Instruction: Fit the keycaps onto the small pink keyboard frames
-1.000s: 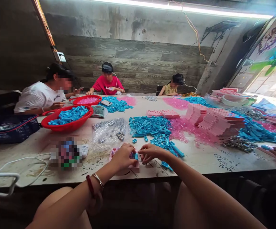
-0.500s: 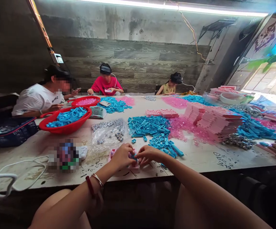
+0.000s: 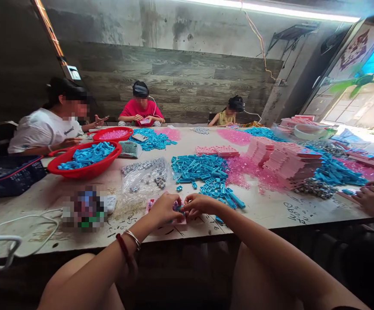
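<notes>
My left hand (image 3: 165, 209) is curled over a pink plastic plate (image 3: 183, 220) lying near the table's front edge, its thumb and fingers closed around the plate. Fingers of my right hand (image 3: 199, 204) are pinched together at the plate's right side, nearly touching the left fingertips. Between the two hands a bit of blue shows, but most of it is hidden by the fingers. Just beyond lies a heap of blue plastic pieces (image 3: 199, 168), with several loose ones near my right hand.
A clear bag of small metallic parts (image 3: 146, 174) lies beyond my left hand. Stacked pink plates (image 3: 293, 163) and pink clear bits (image 3: 238, 170) are to the right. Left stand a red basin (image 3: 86, 170) and a cable (image 3: 53, 232). Another person's hand (image 3: 372, 198) rests at the right edge.
The view has shifted slightly. My hands stay together at the pink plate, with small finger movements. Across the table, the person in the pink shirt has brought both hands together at a plate.
</notes>
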Action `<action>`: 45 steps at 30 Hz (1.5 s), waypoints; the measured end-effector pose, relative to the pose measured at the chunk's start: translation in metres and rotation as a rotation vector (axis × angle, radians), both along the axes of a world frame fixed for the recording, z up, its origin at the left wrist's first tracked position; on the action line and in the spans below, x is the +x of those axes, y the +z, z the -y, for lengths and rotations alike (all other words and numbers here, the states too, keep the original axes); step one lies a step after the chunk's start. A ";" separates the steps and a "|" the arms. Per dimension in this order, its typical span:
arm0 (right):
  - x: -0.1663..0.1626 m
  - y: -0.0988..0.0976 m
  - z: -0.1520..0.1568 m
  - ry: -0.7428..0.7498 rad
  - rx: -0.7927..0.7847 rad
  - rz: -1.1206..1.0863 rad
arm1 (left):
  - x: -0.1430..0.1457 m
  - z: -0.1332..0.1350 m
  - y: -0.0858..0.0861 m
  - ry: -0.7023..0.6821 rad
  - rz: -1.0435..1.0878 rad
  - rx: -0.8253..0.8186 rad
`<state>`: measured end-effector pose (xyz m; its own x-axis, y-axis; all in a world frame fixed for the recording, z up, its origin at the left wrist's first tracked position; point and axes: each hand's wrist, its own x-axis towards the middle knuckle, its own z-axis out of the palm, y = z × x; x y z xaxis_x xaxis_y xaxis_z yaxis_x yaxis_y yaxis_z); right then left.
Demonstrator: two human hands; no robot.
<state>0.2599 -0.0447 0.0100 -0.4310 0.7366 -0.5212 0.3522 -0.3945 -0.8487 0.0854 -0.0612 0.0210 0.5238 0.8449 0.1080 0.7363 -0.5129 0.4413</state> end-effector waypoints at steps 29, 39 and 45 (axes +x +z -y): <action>0.004 -0.008 -0.049 0.211 1.137 0.608 | 0.012 0.000 -0.029 -0.151 -0.015 0.080; 0.021 0.016 -0.025 -0.072 1.063 0.420 | -0.058 -0.070 -0.016 0.297 0.179 0.119; -0.008 0.025 0.003 0.201 1.080 0.223 | -0.061 -0.074 -0.032 -0.002 0.090 0.116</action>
